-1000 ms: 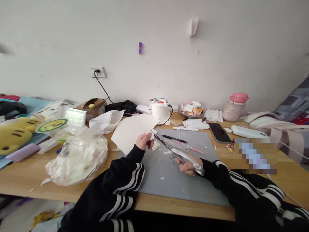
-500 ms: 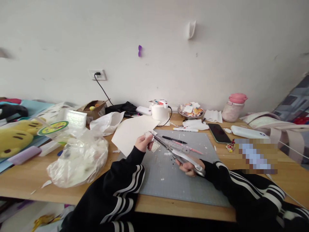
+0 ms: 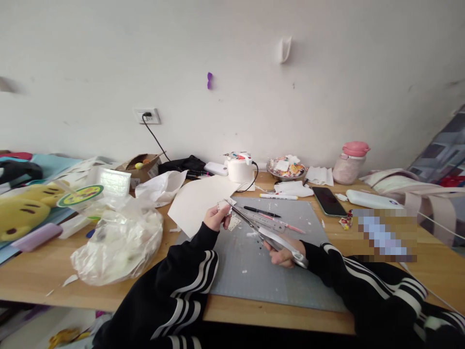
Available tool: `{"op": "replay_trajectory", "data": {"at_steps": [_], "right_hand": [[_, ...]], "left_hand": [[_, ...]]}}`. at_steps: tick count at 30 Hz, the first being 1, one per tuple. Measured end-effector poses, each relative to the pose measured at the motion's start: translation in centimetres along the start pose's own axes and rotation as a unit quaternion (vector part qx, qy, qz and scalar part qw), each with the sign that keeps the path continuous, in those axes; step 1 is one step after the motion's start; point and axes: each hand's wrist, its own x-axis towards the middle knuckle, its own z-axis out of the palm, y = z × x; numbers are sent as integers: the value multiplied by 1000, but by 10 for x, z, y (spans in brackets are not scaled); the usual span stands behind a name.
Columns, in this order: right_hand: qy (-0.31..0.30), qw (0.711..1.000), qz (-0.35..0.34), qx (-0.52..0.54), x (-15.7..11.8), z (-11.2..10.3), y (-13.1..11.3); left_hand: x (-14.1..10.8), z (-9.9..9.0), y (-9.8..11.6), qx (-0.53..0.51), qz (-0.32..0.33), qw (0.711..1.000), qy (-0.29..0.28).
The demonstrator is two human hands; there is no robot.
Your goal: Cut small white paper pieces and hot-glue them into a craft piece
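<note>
My left hand point(image 3: 217, 218) is closed in a pinch on a small white piece of paper point(image 3: 223, 204) with a decorated edge. In my right hand point(image 3: 281, 254) is a pair of scissors point(image 3: 247, 220) with grey-white handles, its blades pointing up and left. The blade tips reach the paper beside my left fingertips; whether they are cutting it I cannot tell. A cream paper piece with a dotted edge point(image 3: 232, 223) lies just behind my left fingers on the grey cutting mat point(image 3: 250, 281). Small paper scraps are scattered over the mat.
Beyond the scissors lie a black pen point(image 3: 262, 212) and a ruler point(image 3: 269, 223). A large white sheet point(image 3: 196, 198) is behind my left hand. A plastic bag point(image 3: 119, 247) sits left, a phone point(image 3: 329, 201) right. A white cup point(image 3: 240, 171) stands near the wall.
The camera view has tilted up slightly. My left hand and its paper have shifted a little against the scissors' tips. Both hands keep their hold.
</note>
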Motion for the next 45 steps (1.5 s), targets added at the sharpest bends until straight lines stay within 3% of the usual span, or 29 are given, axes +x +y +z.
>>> {"op": "replay_trajectory", "data": {"at_steps": [24,34,45], "right_hand": [[7,999,31,-5,-3,0,-2],[2,1000,19,-5,-4,2,-4],[2,1000,14,9,-5,9,-9]], "left_hand": [[-1,4,1,-23,-12,1000,4],[-2,-1,-5,-4,-30,996,-87],[1,4,-12,-4,-52,995,-88]]}}
